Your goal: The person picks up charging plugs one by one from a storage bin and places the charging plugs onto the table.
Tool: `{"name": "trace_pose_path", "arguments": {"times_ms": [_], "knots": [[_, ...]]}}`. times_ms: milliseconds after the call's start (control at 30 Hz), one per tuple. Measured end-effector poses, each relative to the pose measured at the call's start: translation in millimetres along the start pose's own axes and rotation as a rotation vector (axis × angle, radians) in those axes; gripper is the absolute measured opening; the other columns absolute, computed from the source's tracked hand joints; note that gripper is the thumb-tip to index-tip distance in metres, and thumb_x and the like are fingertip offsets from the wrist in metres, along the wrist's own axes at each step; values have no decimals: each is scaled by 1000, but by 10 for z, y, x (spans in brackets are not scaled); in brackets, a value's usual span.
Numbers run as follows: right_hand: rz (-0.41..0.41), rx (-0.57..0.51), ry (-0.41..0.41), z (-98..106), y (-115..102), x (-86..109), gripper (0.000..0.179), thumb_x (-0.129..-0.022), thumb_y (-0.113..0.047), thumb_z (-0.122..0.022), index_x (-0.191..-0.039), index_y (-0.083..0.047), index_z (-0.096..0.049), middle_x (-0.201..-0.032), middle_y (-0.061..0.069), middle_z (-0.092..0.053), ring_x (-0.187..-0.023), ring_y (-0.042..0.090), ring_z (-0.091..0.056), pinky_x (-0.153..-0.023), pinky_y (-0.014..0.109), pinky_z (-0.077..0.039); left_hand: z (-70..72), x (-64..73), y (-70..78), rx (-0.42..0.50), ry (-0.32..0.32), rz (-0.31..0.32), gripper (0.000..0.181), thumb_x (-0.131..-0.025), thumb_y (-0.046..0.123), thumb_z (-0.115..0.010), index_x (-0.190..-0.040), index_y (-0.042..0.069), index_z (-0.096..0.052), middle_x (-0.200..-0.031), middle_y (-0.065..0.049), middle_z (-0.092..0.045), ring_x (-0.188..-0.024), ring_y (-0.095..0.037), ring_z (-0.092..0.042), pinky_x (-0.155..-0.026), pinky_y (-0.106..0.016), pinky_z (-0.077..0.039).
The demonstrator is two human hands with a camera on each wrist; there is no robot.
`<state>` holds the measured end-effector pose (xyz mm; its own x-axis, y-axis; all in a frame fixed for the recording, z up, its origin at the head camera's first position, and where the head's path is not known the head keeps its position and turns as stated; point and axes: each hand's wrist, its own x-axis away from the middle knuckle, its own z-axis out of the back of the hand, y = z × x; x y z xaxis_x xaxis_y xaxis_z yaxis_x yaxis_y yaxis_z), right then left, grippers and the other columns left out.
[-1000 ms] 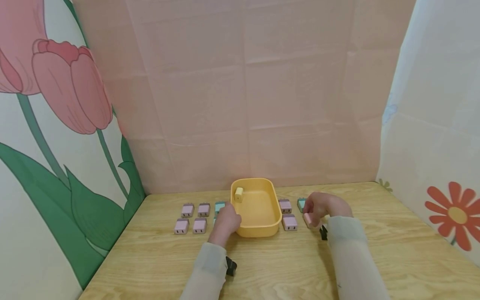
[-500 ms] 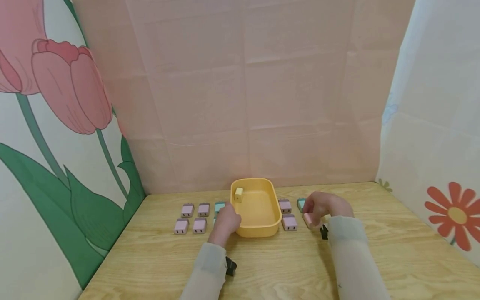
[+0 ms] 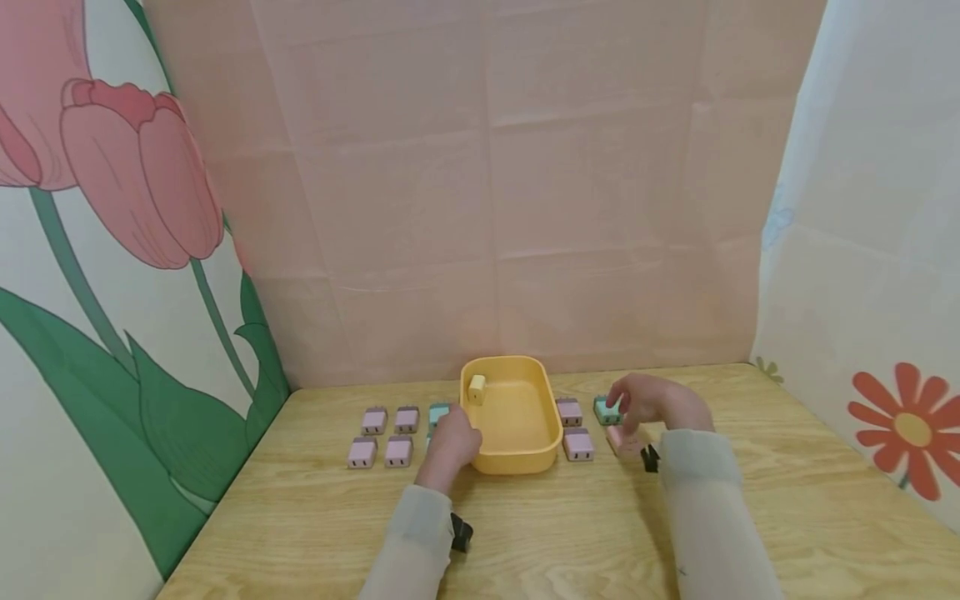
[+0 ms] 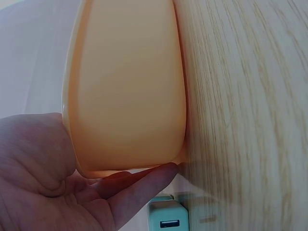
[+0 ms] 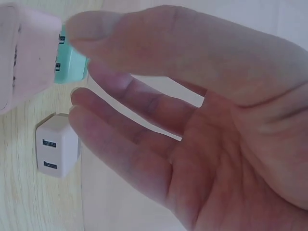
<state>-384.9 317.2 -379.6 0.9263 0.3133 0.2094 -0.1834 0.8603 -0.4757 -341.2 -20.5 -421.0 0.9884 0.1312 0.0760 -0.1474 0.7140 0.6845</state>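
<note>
In the head view my left hand (image 3: 453,437) grips the near left corner of a yellow plastic tub (image 3: 512,462). The left wrist view shows fingers (image 4: 144,190) lying along the tub's outer wall; the thumb is hidden there. Just above a pink USB wall charger (image 3: 619,442), my right hand (image 3: 651,402) hovers with nothing in its grasp. Its thumb and fingers stand apart in the right wrist view, beside that pink charger (image 5: 29,53). Behind it sits a teal charger (image 3: 608,410), and a pale charger (image 5: 55,147) appears below in the right wrist view.
Lilac chargers (image 3: 399,451) lie in rows left of the tub, with teal ones (image 3: 439,413) partly behind my left hand. Two more lilac chargers (image 3: 578,444) are right of the tub. A small cream charger (image 3: 477,389) is inside it. A pink backdrop (image 3: 487,208) closes off the wooden table (image 3: 525,533).
My right hand has let go of the pink charger and risen slightly up and right, uncovering more of the teal one. The left hand and tub have stayed put.
</note>
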Motion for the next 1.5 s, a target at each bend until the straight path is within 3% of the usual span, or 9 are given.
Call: {"name": "trace_pose_path", "arguments": {"times_ms": [233,400,500,700,1100,1233,1333,1467,1500], "knots": [[-20,-28,16,7,-19,-12,52,-92,-12,-84,-140,-3,-65,-138,26,-66,-119,41,-65,-97,62,-58,-2,10,0,18,-5,3,64,-106,8,-58,-163,-6,-33,-116,-21,-68,-92,-24,-65,-83,-40,-60],[43,-55,55,-8,-43,-55,46,-97,-15,-79,-138,0,-65,-136,27,-66,-112,37,-67,-86,48,-62,0,18,8,22,-4,1,64,-106,8,-58,-163,-6,-33,-118,-21,-69,-93,-24,-65,-85,-41,-61],[92,-59,77,-13,-64,-94,42,-99,-14,-76,-137,1,-65,-137,30,-66,-113,39,-67,-82,47,-63,-2,16,15,24,-6,5,65,-106,8,-58,-164,-5,-33,-121,-22,-69,-95,-25,-65,-87,-42,-61],[133,-29,115,-20,-134,-145,37,-103,-17,-71,-136,-1,-67,-137,27,-68,-123,43,-67,-96,59,-62,-21,-9,12,11,-8,5,65,-106,8,-59,-164,-5,-32,-123,-22,-68,-95,-25,-65,-86,-41,-60],[253,20,187,-55,-320,-231,33,-105,-17,-67,-134,-1,-69,-136,23,-72,-126,41,-67,-109,64,-55,1,17,32,13,-6,-2,62,-105,8,-59,-161,-6,-35,-120,-22,-68,-95,-25,-65,-86,-42,-61],[306,51,203,-69,-460,-281,33,-104,-16,-68,-133,0,-70,-135,22,-73,-129,43,-67,-111,64,-53,-1,-33,-4,16,-8,7,62,-105,6,-59,-161,-6,-36,-121,-24,-68,-95,-27,-66,-85,-42,-62],[362,51,208,-110,-596,-346,32,-103,-13,-70,-132,0,-71,-135,22,-74,-131,44,-67,-114,64,-52,-53,-156,-116,-13,-6,-10,62,-105,8,-58,-161,-7,-35,-121,-24,-68,-95,-28,-67,-82,-39,-61],[402,97,211,-186,-771,-445,32,-101,-12,-70,-130,1,-72,-134,22,-74,-130,42,-67,-114,61,-53,-60,-164,-132,2,-7,-32,61,-104,6,-58,-159,-8,-36,-118,-24,-68,-95,-28,-67,-82,-40,-62],[405,121,211,-197,-819,-462,32,-101,-12,-71,-130,1,-71,-134,23,-74,-129,42,-67,-113,60,-53,-35,-113,-90,21,-11,-28,61,-103,5,-59,-159,-8,-37,-117,-25,-69,-94,-28,-68,-83,-42,-62]]}}
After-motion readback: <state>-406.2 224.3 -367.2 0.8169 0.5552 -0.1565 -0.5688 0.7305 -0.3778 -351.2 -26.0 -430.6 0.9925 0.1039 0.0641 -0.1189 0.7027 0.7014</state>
